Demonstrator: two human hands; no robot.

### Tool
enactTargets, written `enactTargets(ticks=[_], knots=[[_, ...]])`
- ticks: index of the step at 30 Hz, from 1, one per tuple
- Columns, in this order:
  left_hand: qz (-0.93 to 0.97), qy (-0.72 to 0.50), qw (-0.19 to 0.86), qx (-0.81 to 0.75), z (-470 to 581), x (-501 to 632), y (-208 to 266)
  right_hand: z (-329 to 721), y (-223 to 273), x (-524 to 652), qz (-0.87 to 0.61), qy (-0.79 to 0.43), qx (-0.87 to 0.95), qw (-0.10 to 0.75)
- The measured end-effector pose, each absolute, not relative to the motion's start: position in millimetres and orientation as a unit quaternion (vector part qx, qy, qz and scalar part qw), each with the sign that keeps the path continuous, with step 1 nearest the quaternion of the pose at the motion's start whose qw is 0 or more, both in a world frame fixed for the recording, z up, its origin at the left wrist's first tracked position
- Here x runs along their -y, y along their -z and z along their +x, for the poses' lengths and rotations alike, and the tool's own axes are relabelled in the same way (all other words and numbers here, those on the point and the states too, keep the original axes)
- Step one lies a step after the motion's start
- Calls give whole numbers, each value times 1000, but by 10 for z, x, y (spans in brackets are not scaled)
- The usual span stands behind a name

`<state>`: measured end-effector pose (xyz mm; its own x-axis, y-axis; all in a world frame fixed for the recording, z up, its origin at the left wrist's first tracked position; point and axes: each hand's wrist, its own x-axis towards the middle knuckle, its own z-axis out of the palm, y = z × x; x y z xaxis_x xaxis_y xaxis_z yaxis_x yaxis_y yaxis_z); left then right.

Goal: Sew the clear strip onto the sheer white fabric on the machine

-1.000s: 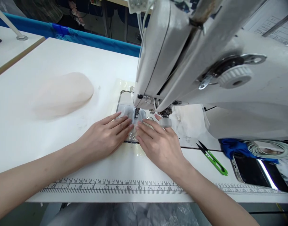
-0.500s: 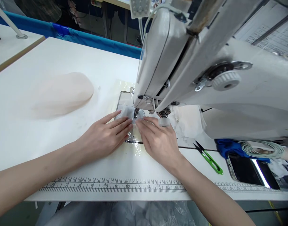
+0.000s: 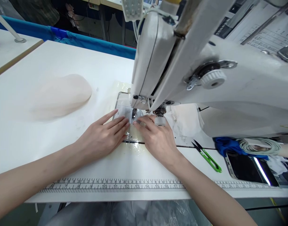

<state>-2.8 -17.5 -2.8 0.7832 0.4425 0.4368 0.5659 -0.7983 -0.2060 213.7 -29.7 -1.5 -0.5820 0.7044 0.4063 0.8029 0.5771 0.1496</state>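
Observation:
My left hand lies flat, fingers stretched out, on the bed of a white sewing machine. Its fingertips rest left of the presser foot, on what looks like a thin see-through whitish piece. On the other side of the foot, my right hand is laid down with its fingers extended, pointing toward the foot and partly under the machine's head. The thin piece's edges are hard to make out against the shiny metal plate. Clear, glossy film covers the table around the plate.
A pale beige oval fabric piece lies on the left. Right of the needle area are folded pale cloths, green-handled thread snips, a phone and coiled cord. A printed ruler runs along the front edge.
The whole view has shifted slightly, with the machine appearing a bit further left. Both hands keep nearly the same places beside the presser foot.

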Motion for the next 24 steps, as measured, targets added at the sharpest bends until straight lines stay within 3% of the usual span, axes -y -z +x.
enactTargets(ticks=[16, 24], knots=[[-911, 211, 63, 349, -42, -27, 162, 2142, -53, 277, -441, 154, 872, 145], [-888, 225, 39, 399, -164, -112, 95, 2064, -69, 361, -407, 96, 879, 231]])
